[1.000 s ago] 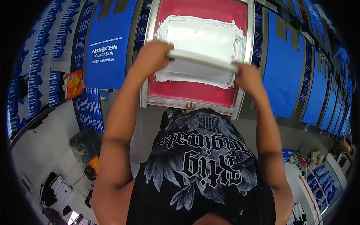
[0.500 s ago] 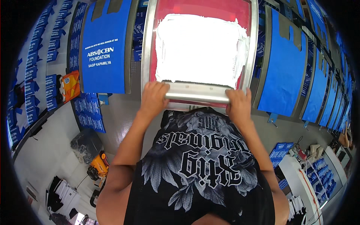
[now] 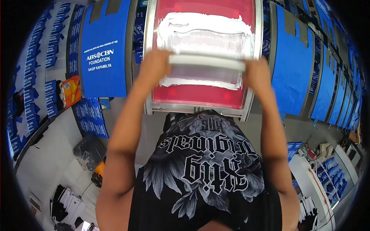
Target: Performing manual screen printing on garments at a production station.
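A screen printing frame [image 3: 257, 15] with a silver metal border and pink mesh [image 3: 196, 96] lies in front of me, a block of thick white ink [image 3: 204, 22] on it. My left hand [image 3: 156, 63] and my right hand [image 3: 256, 73], both blurred, grip the two ends of a long pale squeegee [image 3: 206, 59] that crosses the middle of the screen. Behind the bar the ink is thinned and faint reversed lettering shows through. Below the frame is the front of my black patterned sleeveless shirt.
Platens with blue pieces flank the screen, left [image 3: 106, 77] and right [image 3: 293, 81]. Many blue pieces hang at far left, near an orange package [image 3: 70, 92]. Below are a dark wrapped bundle [image 3: 88, 152], white folded stacks [image 3: 67, 204] and, at right, a white bench [image 3: 296, 169] with clutter.
The squeegee went from mid-screen down to the near edge half a second ago, and is now back at mid-screen with both hands on it. The ink layer has thinned in the middle.
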`<state>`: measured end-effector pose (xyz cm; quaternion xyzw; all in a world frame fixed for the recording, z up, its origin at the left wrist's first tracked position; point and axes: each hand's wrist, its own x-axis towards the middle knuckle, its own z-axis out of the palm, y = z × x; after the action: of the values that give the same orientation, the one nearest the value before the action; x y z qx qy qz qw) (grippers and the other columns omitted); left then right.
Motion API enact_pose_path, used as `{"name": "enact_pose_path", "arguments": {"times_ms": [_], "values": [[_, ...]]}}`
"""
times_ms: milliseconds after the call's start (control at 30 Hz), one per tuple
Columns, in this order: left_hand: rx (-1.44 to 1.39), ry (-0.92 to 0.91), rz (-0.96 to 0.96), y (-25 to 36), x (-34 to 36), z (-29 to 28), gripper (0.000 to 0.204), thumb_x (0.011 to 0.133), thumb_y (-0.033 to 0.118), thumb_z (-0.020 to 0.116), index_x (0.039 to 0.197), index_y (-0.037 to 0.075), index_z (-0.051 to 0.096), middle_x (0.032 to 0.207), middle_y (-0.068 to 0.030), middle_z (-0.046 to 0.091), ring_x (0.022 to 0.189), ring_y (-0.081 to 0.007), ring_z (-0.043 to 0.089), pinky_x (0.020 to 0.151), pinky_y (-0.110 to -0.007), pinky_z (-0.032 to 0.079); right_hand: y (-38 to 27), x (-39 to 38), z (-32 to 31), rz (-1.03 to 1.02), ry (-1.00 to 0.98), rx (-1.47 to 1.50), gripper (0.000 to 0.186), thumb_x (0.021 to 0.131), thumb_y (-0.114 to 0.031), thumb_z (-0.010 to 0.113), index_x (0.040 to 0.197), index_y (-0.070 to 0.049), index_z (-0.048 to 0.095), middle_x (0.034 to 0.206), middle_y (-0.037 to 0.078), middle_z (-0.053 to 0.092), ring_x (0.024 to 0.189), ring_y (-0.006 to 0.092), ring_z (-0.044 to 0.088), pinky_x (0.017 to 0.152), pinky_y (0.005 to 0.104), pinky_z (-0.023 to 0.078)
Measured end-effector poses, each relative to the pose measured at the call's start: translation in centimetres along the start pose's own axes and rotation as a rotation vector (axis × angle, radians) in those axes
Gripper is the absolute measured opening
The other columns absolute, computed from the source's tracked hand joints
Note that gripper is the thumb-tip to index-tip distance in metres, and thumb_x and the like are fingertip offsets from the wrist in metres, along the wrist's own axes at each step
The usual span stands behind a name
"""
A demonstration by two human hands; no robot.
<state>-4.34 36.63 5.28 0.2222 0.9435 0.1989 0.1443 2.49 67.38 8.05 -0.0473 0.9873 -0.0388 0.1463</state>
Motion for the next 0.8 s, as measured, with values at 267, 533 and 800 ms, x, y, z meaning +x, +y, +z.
{"name": "enact_pose_path", "arguments": {"times_ms": [267, 533, 800], "values": [[0.046, 0.109, -0.021, -0.2, 2.2, 2.5, 0.039, 0.060, 0.003, 0.066, 0.098, 0.011, 0.068, 0.078, -0.0183, 0.064, 0.077, -0.0353, 0.061, 0.073, -0.041, 0.050, 1.2, 2.2, 3.6, -0.050, 0.156, 0.020, 0.039, 0.062, -0.002, 0.059, 0.099, -0.011, 0.065, 0.070, 0.015, 0.060, 0.072, 0.0344, 0.057, 0.072, 0.0436, 0.046], [0.106, -0.010, 0.000, -0.3, 2.0, -1.0, 0.032, 0.066, 0.017, 0.071, 0.098, 0.011, 0.068, 0.090, -0.0141, 0.066, 0.086, -0.0302, 0.062, 0.080, -0.038, 0.048, 0.5, 1.9, -0.8, -0.003, -0.014, 0.017, 0.044, 0.060, -0.006, 0.062, 0.104, -0.012, 0.065, 0.086, 0.016, 0.066, 0.086, 0.0285, 0.062, 0.094, 0.0436, 0.039], [0.056, 0.118, 0.071, -0.4, 2.1, 2.2, 0.038, 0.060, 0.003, 0.063, 0.097, 0.010, 0.068, 0.080, -0.0181, 0.065, 0.078, -0.0343, 0.062, 0.073, -0.042, 0.049, 0.5, 2.0, 1.8, 0.038, -0.033, -0.060, 0.051, 0.063, -0.006, 0.063, 0.113, -0.015, 0.061, 0.095, 0.010, 0.066, 0.094, 0.0258, 0.060, 0.103, 0.0493, 0.030]]}}
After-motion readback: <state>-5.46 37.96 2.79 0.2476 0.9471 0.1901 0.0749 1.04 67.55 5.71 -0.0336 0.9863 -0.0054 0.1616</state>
